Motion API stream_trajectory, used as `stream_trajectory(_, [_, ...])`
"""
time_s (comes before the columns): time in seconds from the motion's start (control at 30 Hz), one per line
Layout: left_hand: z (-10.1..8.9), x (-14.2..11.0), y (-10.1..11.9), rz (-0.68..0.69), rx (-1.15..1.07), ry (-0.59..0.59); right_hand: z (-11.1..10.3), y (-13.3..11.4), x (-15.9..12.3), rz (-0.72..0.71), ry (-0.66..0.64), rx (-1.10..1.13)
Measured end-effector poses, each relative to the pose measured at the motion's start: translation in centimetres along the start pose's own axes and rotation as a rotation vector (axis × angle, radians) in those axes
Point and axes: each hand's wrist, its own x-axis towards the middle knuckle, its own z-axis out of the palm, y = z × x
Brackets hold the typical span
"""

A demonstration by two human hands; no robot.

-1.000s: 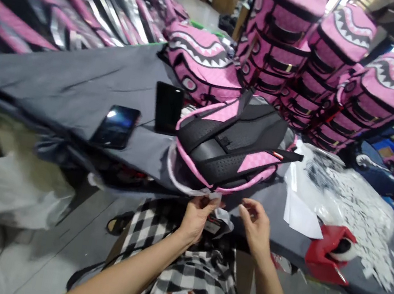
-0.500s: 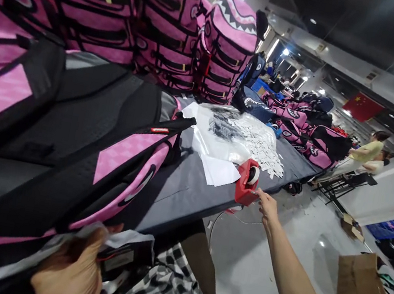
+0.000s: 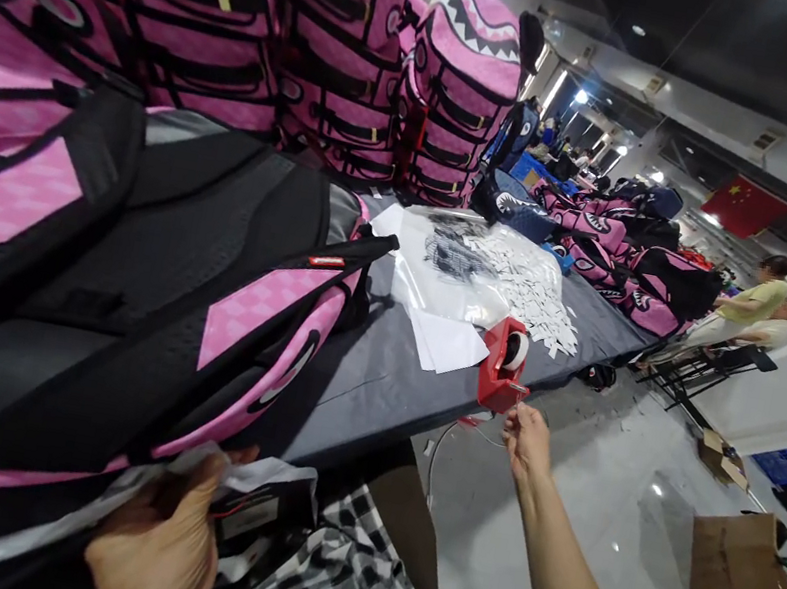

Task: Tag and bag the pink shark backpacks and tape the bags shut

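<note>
A pink and black backpack (image 3: 150,292) lies on the grey-covered table, straps and back panel up. At its near edge my left hand (image 3: 160,538) is closed on a thin whitish plastic bag (image 3: 274,479) that runs along the backpack's lower side; some fingers are hidden beneath. A red tape dispenser (image 3: 490,393) with a white-cored roll (image 3: 517,351) stands at the table's front edge. My right hand (image 3: 527,440) pinches the tape end just off the dispenser's cutter; the tape itself hardly shows.
White paper sheets (image 3: 450,343), a clear plastic sheet and a heap of small white tags (image 3: 531,293) lie beyond. Stacked pink backpacks (image 3: 461,83) line the table's back. A cardboard box (image 3: 731,578) stands on the floor at right. A person in yellow (image 3: 747,301) is farther off.
My right hand has drawn down and slightly toward me from the dispenser's cutter, fingers pinched. My left hand keeps its hold on the plastic bag. The view has shifted slightly.
</note>
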Motion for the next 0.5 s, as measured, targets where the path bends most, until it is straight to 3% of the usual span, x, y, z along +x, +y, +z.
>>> stream_trajectory(0.13, [0.3, -0.1, -0.2, -0.036, -0.059, 0.066, 5.9, 1.8, -4.8, 0.171, -0.301, 0.144])
stream_trajectory(0.23, [0.5, -0.5, -0.1, -0.012, -0.153, 0.026, 11.4, 1.2, -9.9, 0.201, -0.749, 0.188])
stream_trajectory(0.3, [0.7, -0.5, -0.1, -0.012, -0.197, -0.019, 14.4, 0.1, -12.4, -0.025, -1.052, 0.088])
stream_trajectory(0.37, [0.9, -0.2, -0.1, 0.0, -0.227, -0.013, 17.0, -0.9, -13.5, -0.444, -1.207, -0.088])
stream_trajectory(0.43, [1.0, 0.0, 0.0, 0.021, -0.251, 0.025, 19.1, -1.3, -13.6, -0.842, -1.224, -0.235])
stream_trajectory(0.5, [1.0, 0.0, 0.1, 0.034, -0.274, 0.049, 20.7, -1.1, -13.4, -1.116, -1.16, -0.343])
